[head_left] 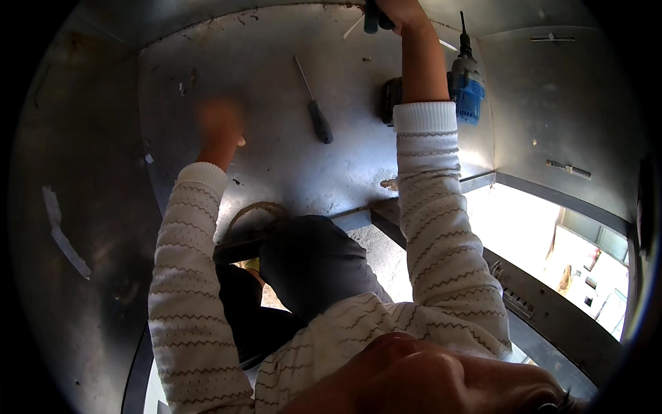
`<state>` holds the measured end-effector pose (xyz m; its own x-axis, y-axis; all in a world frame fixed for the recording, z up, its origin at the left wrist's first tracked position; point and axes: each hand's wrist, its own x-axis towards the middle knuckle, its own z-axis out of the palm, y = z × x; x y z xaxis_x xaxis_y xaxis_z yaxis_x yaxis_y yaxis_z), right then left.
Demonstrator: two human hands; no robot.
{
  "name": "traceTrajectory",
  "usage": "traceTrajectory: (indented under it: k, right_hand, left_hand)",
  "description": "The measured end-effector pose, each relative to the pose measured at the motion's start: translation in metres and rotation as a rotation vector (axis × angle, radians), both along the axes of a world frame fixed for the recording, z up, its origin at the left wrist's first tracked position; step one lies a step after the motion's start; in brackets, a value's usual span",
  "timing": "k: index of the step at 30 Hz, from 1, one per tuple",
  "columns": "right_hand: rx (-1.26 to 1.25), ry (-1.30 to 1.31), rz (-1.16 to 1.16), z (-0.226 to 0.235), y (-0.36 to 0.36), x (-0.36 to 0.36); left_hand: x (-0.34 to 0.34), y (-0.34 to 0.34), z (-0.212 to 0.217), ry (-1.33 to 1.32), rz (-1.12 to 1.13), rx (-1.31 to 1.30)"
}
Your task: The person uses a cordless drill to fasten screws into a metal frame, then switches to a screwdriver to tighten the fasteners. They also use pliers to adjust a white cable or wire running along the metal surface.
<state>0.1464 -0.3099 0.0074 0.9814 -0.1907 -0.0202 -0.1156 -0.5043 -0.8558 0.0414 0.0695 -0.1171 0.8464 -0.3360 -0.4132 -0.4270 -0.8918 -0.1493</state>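
Observation:
My right hand [401, 12] reaches to the far edge of the view, its fingers closed around a dark green handle [372, 17]. The rest of that tool is cut off, so its kind does not show. Over to the left, my left hand [221, 123] hovers above or rests on the metal panel [269, 90]; it is smeared, and its fingers cannot be read. Between the hands lies a screwdriver [319, 123] with a dark handle and a thin shaft pointing away. A blue and black power drill [469, 90] lies just right of my right forearm, partly hidden by it.
Bare metal walls rise on the left [83, 207] and right [565, 117]. A dark frame bar [552, 293] runs along the lower right, beside a bright opening [514, 214]. My knee [314, 262] juts up against the panel's near edge. Small scraps lie on the panel.

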Motion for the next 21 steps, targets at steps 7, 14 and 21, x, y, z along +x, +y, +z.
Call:
traceTrajectory:
  k: [7, 14, 21]
  right_hand:
    - [-1.192, -0.092, -0.582, 0.018, 0.071, -0.028]
    - [0.709, 0.119, -0.007, 0.014, 0.047, -0.050]
    - [1.265, -0.040, 0.405, 0.035, 0.031, -0.042]
  left_hand:
    - [0.006, -0.008, 0.008, 0.146, 0.090, -0.063]
    - [-0.005, 0.015, -0.022, -0.149, 0.039, -0.153]
    - [0.001, 0.007, -0.034, -0.079, 0.092, -0.148]
